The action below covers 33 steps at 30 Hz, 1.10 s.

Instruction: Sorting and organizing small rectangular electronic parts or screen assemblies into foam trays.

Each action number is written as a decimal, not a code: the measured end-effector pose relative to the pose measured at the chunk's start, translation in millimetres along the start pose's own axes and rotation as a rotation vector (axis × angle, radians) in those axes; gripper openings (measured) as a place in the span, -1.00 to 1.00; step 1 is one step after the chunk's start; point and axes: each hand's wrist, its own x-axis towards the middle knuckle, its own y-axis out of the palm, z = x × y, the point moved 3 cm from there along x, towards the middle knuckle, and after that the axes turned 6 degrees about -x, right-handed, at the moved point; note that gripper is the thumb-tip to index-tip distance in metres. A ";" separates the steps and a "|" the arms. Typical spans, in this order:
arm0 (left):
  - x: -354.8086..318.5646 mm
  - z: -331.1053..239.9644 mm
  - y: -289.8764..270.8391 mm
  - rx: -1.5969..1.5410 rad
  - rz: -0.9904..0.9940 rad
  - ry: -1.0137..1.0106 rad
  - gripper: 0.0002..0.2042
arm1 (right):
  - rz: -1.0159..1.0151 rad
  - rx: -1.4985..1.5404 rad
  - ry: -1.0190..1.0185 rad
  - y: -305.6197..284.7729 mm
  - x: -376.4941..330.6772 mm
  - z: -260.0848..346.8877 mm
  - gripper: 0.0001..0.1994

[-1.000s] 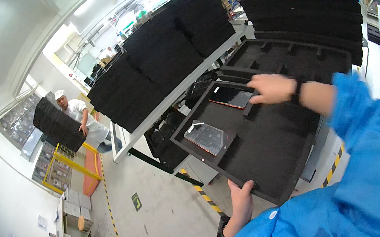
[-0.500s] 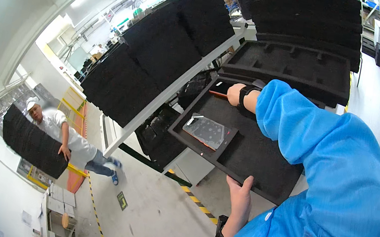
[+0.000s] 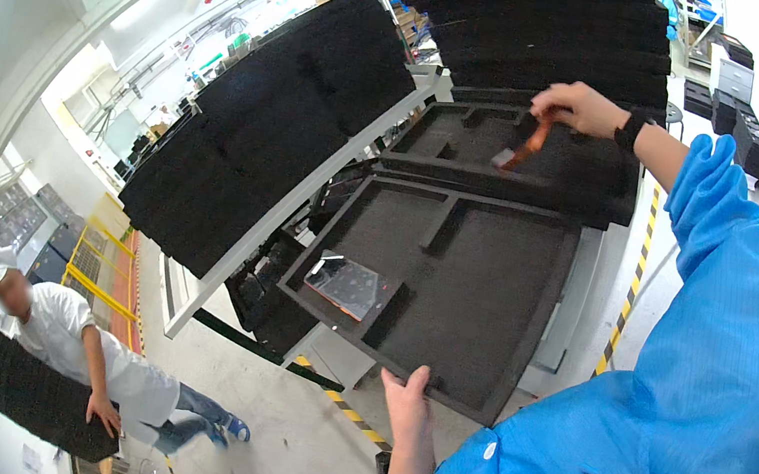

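My right hand point(image 3: 580, 108) is raised over the far foam tray, fingers closed on a thin orange strip point(image 3: 529, 147) that hangs down. It looks like a flex cable with a pale end, but motion blurs it. At the near edge of a black foam tray point(image 3: 489, 307), my left hand point(image 3: 408, 403) grips the rim; some of its fingers are hidden. A flat, shiny panel point(image 3: 346, 284) with orange along its lower edge lies in that tray's near left compartment.
Behind the held tray lies another compartmented foam tray point(image 3: 575, 165), with a tall stack of black foam trays point(image 3: 547, 33) beyond. More stacked foam point(image 3: 267, 126) stands left, behind a white rail point(image 3: 301, 193). A person in white point(image 3: 109, 357) carries a black stack at lower left.
My right hand has lifted out of the near tray's far compartment and moved up and right with the orange strip. My left hand stays on the rim. The person at left has come closer.
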 end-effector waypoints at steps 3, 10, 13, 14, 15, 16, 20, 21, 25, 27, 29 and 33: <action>-0.8 1.3 5.7 -0.135 0.032 0.072 -0.46 | 0.185 -0.138 0.052 20.8 -59.4 -48.7 -0.73; -3.4 5.6 8.4 -0.050 -0.079 0.052 -0.50 | -0.076 -0.215 -0.040 4.3 -74.1 -37.1 -0.83; -5.6 6.9 7.3 -0.060 -0.092 0.059 -0.48 | -0.080 -0.195 0.120 -18.2 -98.7 -42.6 -0.82; -4.6 7.0 8.0 -0.064 -0.095 0.056 -0.48 | -0.062 -0.222 0.122 -21.8 -106.2 -46.2 -0.83; -4.9 5.6 8.3 -0.049 -0.098 0.058 -0.48 | -0.026 -0.217 0.127 -19.9 -115.6 -51.4 -0.82; -5.6 4.1 8.9 -0.034 -0.101 0.061 -0.47 | 0.009 -0.211 0.131 -15.7 -121.5 -55.7 -0.82; -6.2 2.4 19.6 -0.035 -0.103 0.051 -0.46 | -0.010 -0.356 0.116 7.9 -116.4 -60.7 -0.80; -5.2 3.2 18.5 -0.030 -0.098 0.049 -0.46 | 0.122 -0.321 0.198 6.9 -110.6 -58.3 -0.76; -5.3 8.6 5.7 0.032 -0.119 0.075 -0.58 | 0.304 -0.290 0.226 3.8 -105.7 -63.3 -0.68; -7.0 7.6 3.7 0.033 -0.134 0.061 -0.58 | 0.205 -0.170 0.234 4.3 -98.7 -50.7 -0.69; -9.8 2.7 7.0 -0.044 -0.099 0.022 -0.43 | 0.002 0.031 0.281 7.2 -80.8 -27.7 -0.75; -7.0 4.9 15.5 -0.053 -0.082 0.053 -0.45 | 0.223 0.069 0.055 25.6 -27.2 72.3 -0.72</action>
